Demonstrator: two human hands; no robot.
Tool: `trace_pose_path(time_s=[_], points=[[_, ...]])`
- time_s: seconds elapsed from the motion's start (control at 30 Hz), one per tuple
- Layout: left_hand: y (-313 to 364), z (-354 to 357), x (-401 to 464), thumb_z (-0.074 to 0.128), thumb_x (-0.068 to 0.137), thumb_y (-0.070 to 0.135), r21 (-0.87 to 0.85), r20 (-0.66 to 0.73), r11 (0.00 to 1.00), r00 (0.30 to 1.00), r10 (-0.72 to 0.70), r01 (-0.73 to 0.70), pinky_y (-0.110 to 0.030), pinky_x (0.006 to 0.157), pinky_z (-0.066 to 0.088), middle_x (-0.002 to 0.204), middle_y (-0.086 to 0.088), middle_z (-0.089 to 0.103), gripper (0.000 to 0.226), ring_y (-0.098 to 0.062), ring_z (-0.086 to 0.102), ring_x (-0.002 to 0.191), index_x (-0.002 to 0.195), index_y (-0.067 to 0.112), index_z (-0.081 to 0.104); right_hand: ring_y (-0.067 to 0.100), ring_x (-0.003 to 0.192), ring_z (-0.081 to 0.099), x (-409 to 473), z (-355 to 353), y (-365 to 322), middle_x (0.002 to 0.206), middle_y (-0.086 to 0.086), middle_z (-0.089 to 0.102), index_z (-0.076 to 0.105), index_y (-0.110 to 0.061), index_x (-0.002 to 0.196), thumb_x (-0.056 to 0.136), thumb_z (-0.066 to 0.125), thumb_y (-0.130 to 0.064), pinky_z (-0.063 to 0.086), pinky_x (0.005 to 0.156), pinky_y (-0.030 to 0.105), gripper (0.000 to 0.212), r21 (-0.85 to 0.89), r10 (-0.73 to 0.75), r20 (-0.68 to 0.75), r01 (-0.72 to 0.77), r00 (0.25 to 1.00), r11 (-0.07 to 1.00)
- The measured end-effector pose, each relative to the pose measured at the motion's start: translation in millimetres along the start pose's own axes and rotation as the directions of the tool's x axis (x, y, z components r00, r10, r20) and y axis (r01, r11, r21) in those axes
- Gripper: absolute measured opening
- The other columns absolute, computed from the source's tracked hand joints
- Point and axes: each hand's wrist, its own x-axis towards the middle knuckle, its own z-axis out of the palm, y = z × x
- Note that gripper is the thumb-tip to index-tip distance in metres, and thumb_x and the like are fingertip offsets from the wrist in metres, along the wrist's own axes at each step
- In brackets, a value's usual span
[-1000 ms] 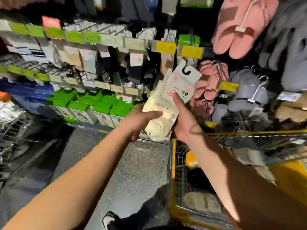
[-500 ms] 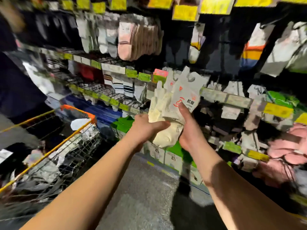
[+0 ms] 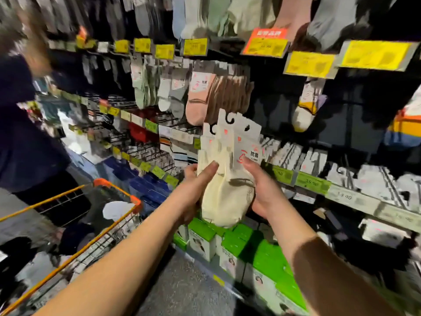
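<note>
I hold a bundle of cream sock packs (image 3: 224,195) with white hook-shaped card headers in front of a shop sock rack. My left hand (image 3: 193,192) grips the bundle from its left side, thumb across the front. My right hand (image 3: 265,191) grips it from the right, thumb pressed on the front card. The hooks point up toward a peg row of pink and brown socks (image 3: 218,96).
Racks of hanging socks with yellow price tags (image 3: 309,65) fill the wall ahead. Green-topped boxes (image 3: 248,252) line the bottom shelf. A wire shopping cart (image 3: 109,215) with an orange rim stands at lower left. A person in dark clothing (image 3: 25,124) stands at far left.
The view has swung left and up, from the slipper section to the sock racks. Both hands have kept hold of the cream sock bundle and raised it toward the pegs.
</note>
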Motion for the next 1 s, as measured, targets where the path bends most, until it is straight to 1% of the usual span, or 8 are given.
trace_pose_path(time_s=[0.13,0.2,0.33,0.43,0.5,0.73,0.87,1.0], points=[[20.6,3.0,48.6,0.067,0.073,0.047,-0.148,-0.007,0.989,1.0,0.007,-0.008,-0.039,0.083,0.057,0.112,0.003,0.067,0.076,-0.015,0.07,0.097,0.136,0.019,0.035,0.029,0.109,0.069,55.6,5.4,-22.7,0.118,0.014,0.072,0.064,-0.009,0.128,0.071,0.076,-0.033,0.058,0.081,0.035,0.062,-0.039,-0.028,0.026,0.029,0.999,0.999],[26.7,1.3,71.8,0.068,0.078,0.041,-0.211,-0.01,0.977,1.0,0.008,-0.01,-0.038,0.078,0.059,0.099,0.004,0.074,0.059,-0.014,0.073,0.089,0.127,0.02,0.043,0.025,0.107,0.07,76.3,9.5,-34.2,0.113,0.011,0.074,0.067,-0.01,0.122,0.071,0.071,-0.034,0.057,0.086,0.037,0.057,-0.085,-0.032,0.047,0.036,0.998,0.996],[34.7,-0.5,107.1,0.069,0.078,0.034,-0.311,-0.029,0.95,1.0,0.009,-0.018,-0.035,0.068,0.059,0.088,0.003,0.078,0.054,-0.014,0.075,0.082,0.124,0.019,0.046,0.017,0.099,0.071,108.5,14.0,-47.6,0.102,0.0,0.077,0.069,-0.017,0.11,0.09,0.067,-0.022,0.054,0.095,0.035,0.02,-0.137,-0.049,0.06,0.057,0.997,0.989],[35.8,-3.2,125.6,0.065,0.091,0.026,-0.321,-0.035,0.946,0.999,0.034,-0.043,-0.033,0.067,0.057,0.083,0.005,0.077,0.031,-0.012,0.075,0.078,0.115,0.021,0.046,0.014,0.093,0.073,122.4,17.4,-50.7,0.108,0.001,0.075,0.059,-0.014,0.126,0.094,0.065,-0.015,0.057,0.086,0.031,0.033,-0.101,-0.061,0.039,0.065,0.997,0.993],[34.7,-6.1,135.8,0.06,0.095,0.022,-0.312,-0.04,0.948,0.998,0.052,-0.062,-0.033,0.067,0.056,0.078,0.009,0.077,0.023,-0.009,0.074,0.075,0.112,0.021,0.045,0.012,0.087,0.073,128.1,19.5,-51.2,0.1,-0.001,0.077,0.061,-0.015,0.123,0.094,0.062,-0.012,0.058,0.083,0.029,0.029,-0.097,-0.083,0.059,0.089,0.995,0.991],[39.5,-22.8,153.9,0.068,0.086,0.018,-0.342,0.032,0.938,0.997,0.072,-0.057,-0.047,0.09,0.056,0.099,0.0,0.078,0.044,-0.021,0.075,0.093,0.123,0.021,0.046,0.022,0.11,0.069,134.6,27.0,-51.7,0.117,0.007,0.073,0.066,-0.014,0.117,0.077,0.066,-0.021,0.053,0.097,0.036,0.04,-0.096,-0.149,0.057,0.154,0.987,0.983],[47.3,-39.2,160.4,0.082,0.075,0.017,-0.324,0.073,0.943,0.992,0.106,-0.076,-0.057,0.099,0.051,0.12,-0.011,0.072,0.073,-0.031,0.07,0.109,0.138,0.013,0.044,0.017,0.093,0.074,133.2,38.5,-54.4,0.102,0.004,0.077,0.066,-0.013,0.111,0.075,0.064,-0.017,0.06,0.083,0.03,0.036,-0.07,-0.157,0.075,0.162,0.985,0.984],[56.7,-57.9,168.0,0.077,0.069,0.019,-0.252,0.014,0.959,0.99,0.142,-0.134,-0.053,0.093,0.056,0.119,-0.009,0.072,0.072,-0.029,0.071,0.106,0.134,0.014,0.048,0.017,0.089,0.075,132.4,53.1,-60.0,0.099,0.003,0.078,0.065,-0.015,0.11,0.073,0.065,-0.019,0.061,0.079,0.033,0.037,-0.074,-0.16,0.05,0.164,0.986,0.984]])
